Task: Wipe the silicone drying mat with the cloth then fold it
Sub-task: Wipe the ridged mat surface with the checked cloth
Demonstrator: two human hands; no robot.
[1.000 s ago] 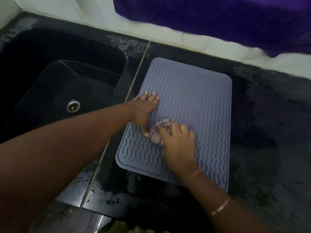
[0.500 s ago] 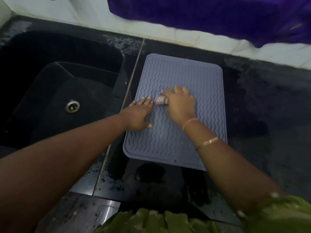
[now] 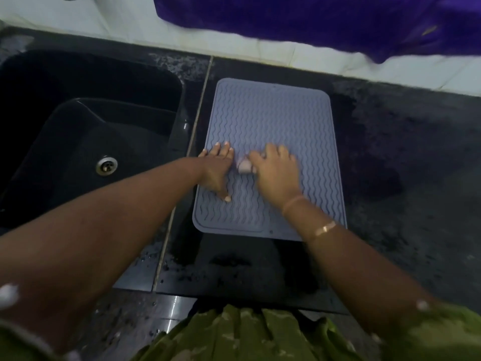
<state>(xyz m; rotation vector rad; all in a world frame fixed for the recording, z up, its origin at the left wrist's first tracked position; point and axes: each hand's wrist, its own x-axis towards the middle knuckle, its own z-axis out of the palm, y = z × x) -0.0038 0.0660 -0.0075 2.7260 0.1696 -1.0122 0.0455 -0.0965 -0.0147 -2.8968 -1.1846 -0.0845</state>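
Observation:
A grey silicone drying mat (image 3: 273,118) with wavy ridges lies flat on the black counter, just right of the sink. My left hand (image 3: 217,170) rests flat on the mat's left side, fingers spread and straight. My right hand (image 3: 277,173) is on the middle of the mat and holds a small bunched pale cloth (image 3: 244,167) under its fingers. Only a bit of the cloth shows at the hand's left side.
A black sink (image 3: 86,142) with a metal drain (image 3: 106,165) is to the left. The wet black counter (image 3: 406,178) extends right. A purple fabric (image 3: 312,19) hangs over the white tiled wall behind. Green clothing fills the bottom edge.
My right hand has moved the cloth up from the mat's lower part to its middle, then shifted slightly. The left hand stays pressed on the mat's left side.

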